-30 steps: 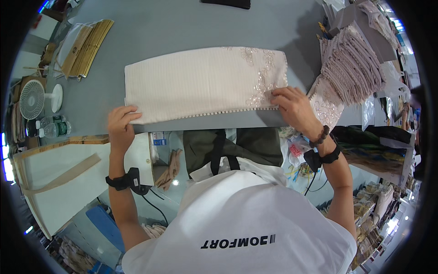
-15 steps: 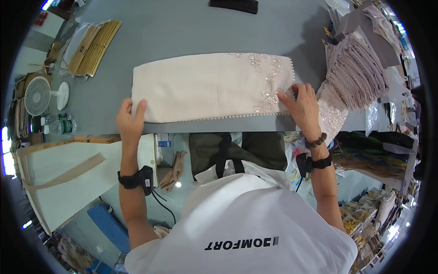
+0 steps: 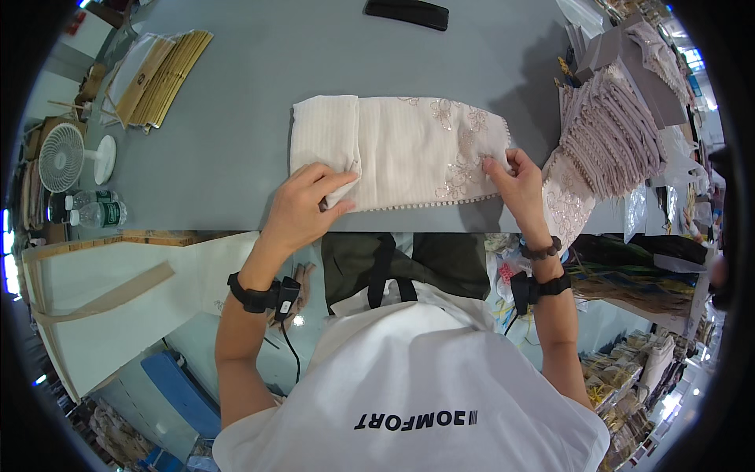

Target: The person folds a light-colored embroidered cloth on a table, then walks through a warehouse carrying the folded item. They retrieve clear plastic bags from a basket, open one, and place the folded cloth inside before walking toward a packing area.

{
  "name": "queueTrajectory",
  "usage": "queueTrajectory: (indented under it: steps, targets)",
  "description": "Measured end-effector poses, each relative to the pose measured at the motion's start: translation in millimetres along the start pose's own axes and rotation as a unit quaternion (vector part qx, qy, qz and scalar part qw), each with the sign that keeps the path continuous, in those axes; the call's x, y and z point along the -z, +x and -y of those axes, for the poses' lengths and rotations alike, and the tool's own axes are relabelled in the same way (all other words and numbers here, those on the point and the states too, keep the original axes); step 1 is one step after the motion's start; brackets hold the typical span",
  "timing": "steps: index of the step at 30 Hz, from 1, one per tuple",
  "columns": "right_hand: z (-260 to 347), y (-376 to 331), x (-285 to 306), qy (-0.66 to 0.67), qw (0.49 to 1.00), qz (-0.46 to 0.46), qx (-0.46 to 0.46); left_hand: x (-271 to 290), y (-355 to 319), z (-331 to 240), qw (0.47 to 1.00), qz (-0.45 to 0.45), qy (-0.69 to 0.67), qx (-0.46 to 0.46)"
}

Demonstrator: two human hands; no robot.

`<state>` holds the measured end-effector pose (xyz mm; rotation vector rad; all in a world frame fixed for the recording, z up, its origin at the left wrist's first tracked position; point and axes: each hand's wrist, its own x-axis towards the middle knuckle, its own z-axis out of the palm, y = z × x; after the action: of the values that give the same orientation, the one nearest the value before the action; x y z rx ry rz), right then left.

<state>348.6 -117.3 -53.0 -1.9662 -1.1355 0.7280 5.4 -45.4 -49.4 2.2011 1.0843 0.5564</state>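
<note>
A cream cloth point(image 3: 397, 149) with sequin flowers and a beaded lower edge lies on the grey table point(image 3: 259, 94). Its left end is folded over onto itself. My left hand point(image 3: 305, 206) presses flat on that folded left part near the front edge. My right hand point(image 3: 519, 182) pinches the cloth's right end, where the embroidery is.
A stack of folded mauve cloths point(image 3: 609, 130) sits to the right. At the far left stand a small white fan point(image 3: 67, 156) and water bottles point(image 3: 86, 211). Flat yellow-brown packets point(image 3: 161, 75) lie at the back left, a black object point(image 3: 406, 13) at the back edge.
The cloth's left end has been folded inward, so it looks shorter. My left hand moved right with it and now rests on the fold. My right hand stays at the right end.
</note>
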Motion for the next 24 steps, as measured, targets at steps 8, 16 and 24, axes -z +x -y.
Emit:
queueTrajectory:
  steps: [8,16,24]
  targets:
    - [90,-5,-50,0.162,0.962,-0.004,0.220,3,-9,19,0.941,-0.197,-0.225,0.158]
    - [124,-31,-121,0.129,0.891,0.276,0.337,13,-4,33,0.898,-0.144,-0.303,0.285]
    - [69,2,-104,-0.044,0.972,0.026,0.228,-6,-4,39,0.921,-0.189,-0.269,0.208]
